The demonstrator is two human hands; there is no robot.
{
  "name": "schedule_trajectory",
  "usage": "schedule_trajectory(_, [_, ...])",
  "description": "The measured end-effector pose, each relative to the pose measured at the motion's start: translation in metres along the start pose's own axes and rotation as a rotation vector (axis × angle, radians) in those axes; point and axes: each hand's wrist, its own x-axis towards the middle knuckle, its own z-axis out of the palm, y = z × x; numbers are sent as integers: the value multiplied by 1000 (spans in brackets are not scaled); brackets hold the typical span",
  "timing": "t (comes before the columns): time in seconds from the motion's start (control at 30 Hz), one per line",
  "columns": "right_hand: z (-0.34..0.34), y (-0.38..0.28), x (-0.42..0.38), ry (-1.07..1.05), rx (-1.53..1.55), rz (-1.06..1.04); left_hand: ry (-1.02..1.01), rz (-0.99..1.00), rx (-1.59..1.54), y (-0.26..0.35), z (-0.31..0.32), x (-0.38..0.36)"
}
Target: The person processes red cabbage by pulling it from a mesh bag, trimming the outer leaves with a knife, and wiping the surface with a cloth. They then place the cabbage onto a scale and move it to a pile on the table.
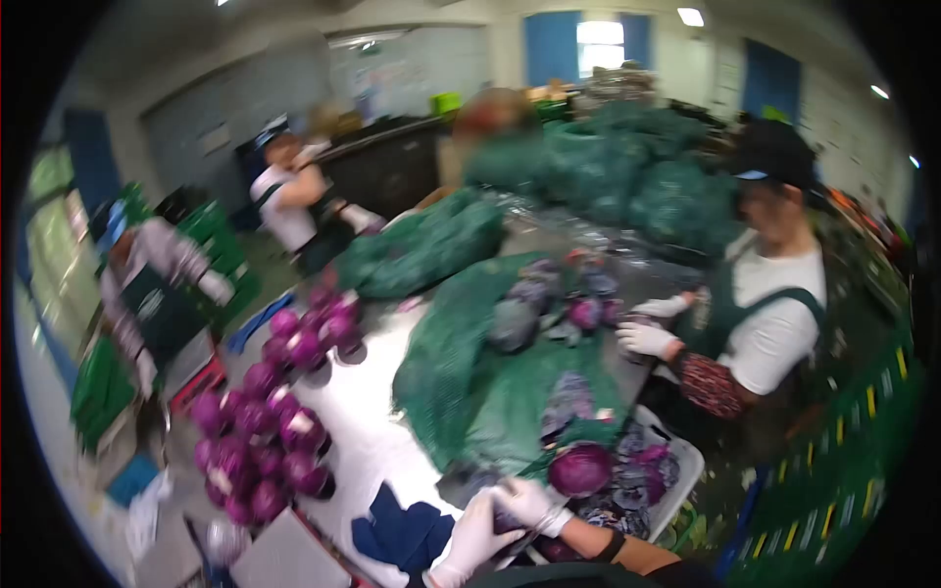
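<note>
My left hand (473, 544) and my right hand (529, 505), both in white gloves, come together at the bottom of the head view. Their fingers are curled around a dark red cabbage (506, 519), mostly covered by the gloves and blurred. A greyish outer leaf (469, 483) sticks out just beyond the fingertips. To the right of my right hand lies a shiny purple red cabbage (579, 470). Loose dark leaves (642, 480) fill a white tub (689, 477) beside it. A dark blue cloth (400, 529) lies to the left of my left hand.
Peeled red cabbages (257, 421) are piled along the left of the white table (368, 421). A green mesh sack (441, 363) with unpeeled cabbages (517, 318) spreads across the middle. A co-worker (774, 294) in white gloves stands at right; two more people are at left. Green crates (823, 490) stand lower right.
</note>
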Motion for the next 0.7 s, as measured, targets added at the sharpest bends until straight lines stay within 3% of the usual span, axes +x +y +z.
schedule_trajectory(0.03, [8, 8, -1, 16, 135, -95, -38, -31, -111, 4, 2, 2])
schedule_trajectory(0.1, [-8, 5, 2, -18, 58, -35, 180, 71, -62, -32, 42, 11])
schedule_trajectory(0.17, [-28, 30, 10, 46, 131, 10, 175, 107, -42, -44, 56, 15])
schedule_trajectory(0.23, [-54, 54, 14, 160, 16, 162, 1, -59, 27, -27, 47, 21])
schedule_trajectory(0.3, [-67, 98, 13, 304, 39, 173, -68, -152, 88, -22, 44, 21])
schedule_trajectory(0.4, [-73, 136, -19, 275, -67, 258, 57, 3, 248, -19, 58, 15])
schedule_trajectory(0.43, [-60, 195, -18, 302, -374, 204, 53, 28, 223, -13, 53, 12])
schedule_trajectory(0.47, [-70, 197, -28, 81, -958, 184, 13, 9, 91, -14, 47, 9])
schedule_trajectory(0.5, [-77, 210, -46, 295, -775, 235, 1, -33, -7, -9, 34, 3])
schedule_trajectory(0.53, [-75, 262, -59, 231, -780, 110, 76, 70, -67, -31, 34, -3])
schedule_trajectory(0.57, [-87, 235, -63, 222, -521, 449, 55, 19, -225, -54, 32, -9])
schedule_trajectory(0.63, [-85, 272, -73, 366, -298, 433, 28, -6, -405, -65, 25, -13])
schedule_trajectory(0.67, [-102, 204, -75, 384, -226, 369, -162, -144, -564, -45, 9, -10])
schedule_trajectory(0.7, [-121, 131, -76, 397, -154, 306, -62, -51, -446, -36, 6, -8])
